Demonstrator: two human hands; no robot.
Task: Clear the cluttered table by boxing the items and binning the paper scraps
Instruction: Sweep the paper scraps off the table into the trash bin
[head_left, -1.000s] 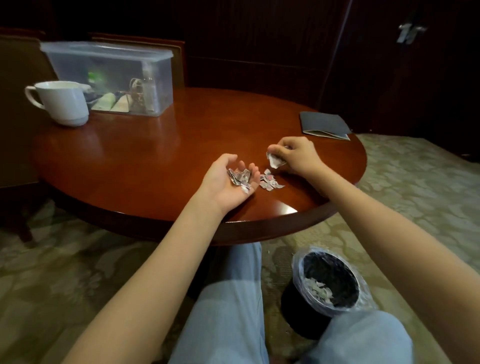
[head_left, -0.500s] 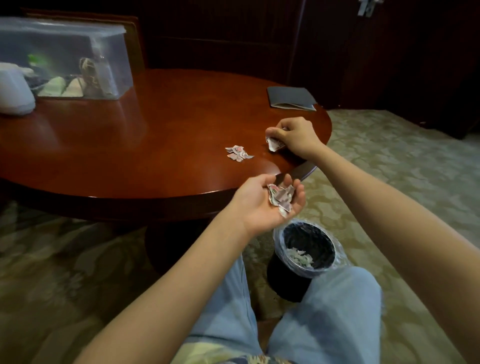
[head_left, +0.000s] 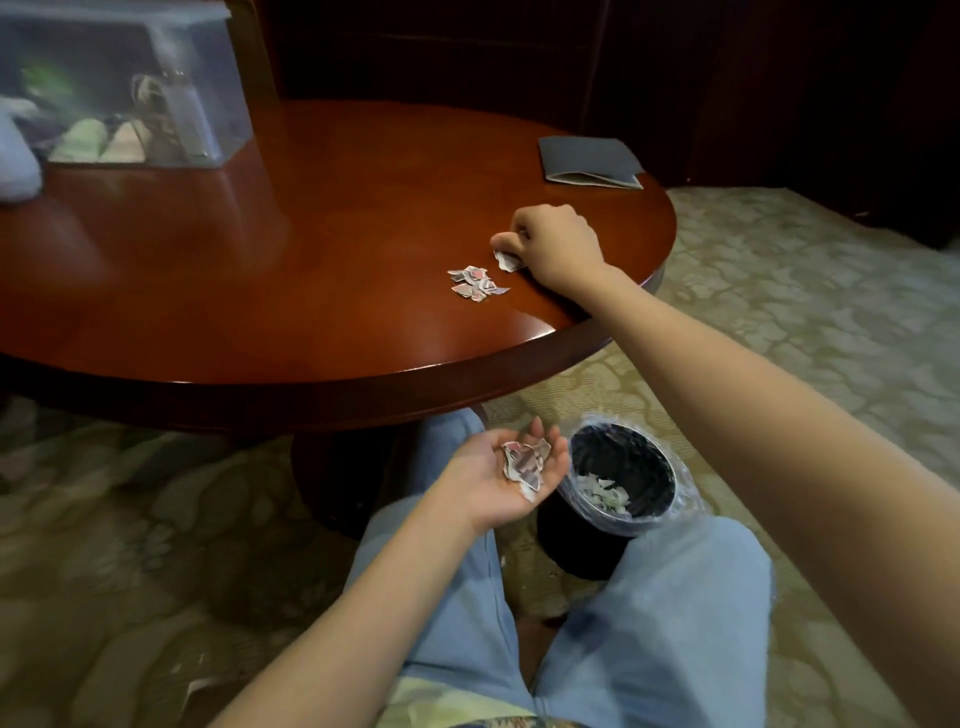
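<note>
Paper scraps lie in a small loose pile on the round wooden table, near its front right edge. Just right of the pile the right hand rests on the table, knuckles up, its fingers curled in and pinching a white scrap.

The left hand is below the table's edge, palm up, over the person's leg and just beside the bin. Its fingers are relaxed and slightly cupped, not closed, and a handful of torn pieces lies in the palm.

The bin is black, lined with a clear plastic bag, and stands on the patterned carpet between the legs of light blue trousers. More torn bits lie at its bottom.

At the table's far left stands a clear plastic box with blurred items inside. Beside it is a white object, blurred and cut off by the frame edge. A dark folder lies flat at the table's far right, well apart from the pile.
</note>
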